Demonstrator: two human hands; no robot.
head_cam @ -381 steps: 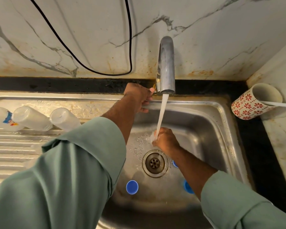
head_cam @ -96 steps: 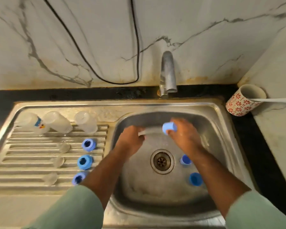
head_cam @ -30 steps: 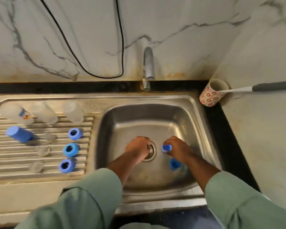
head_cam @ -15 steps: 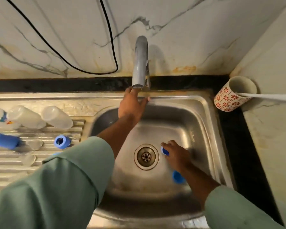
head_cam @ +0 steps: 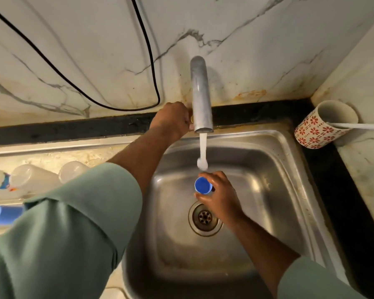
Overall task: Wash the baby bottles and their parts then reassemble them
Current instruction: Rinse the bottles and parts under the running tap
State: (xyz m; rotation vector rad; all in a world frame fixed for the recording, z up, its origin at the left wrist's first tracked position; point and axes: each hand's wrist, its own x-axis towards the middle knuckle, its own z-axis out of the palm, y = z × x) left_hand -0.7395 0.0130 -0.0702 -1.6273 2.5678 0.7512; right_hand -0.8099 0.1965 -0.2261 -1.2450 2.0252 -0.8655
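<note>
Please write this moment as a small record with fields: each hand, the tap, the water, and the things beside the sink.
left hand: at the base of the tap, grip hidden
right hand: holds a blue cap over the sink
water: running, falling just above the cap
drainboard: clear bottles lying down, one blue part
counter, right: patterned mug

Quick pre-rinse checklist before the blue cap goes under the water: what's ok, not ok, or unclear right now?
1. Water running from tap: ok.
2. Right hand grips blue cap: ok.
3. Cap under the stream: not ok, it sits just short of it.
4. Left hand at the tap's base: ok.
5. Drain unblocked: ok.
6. Cap's inside clean: cannot tell.
</note>
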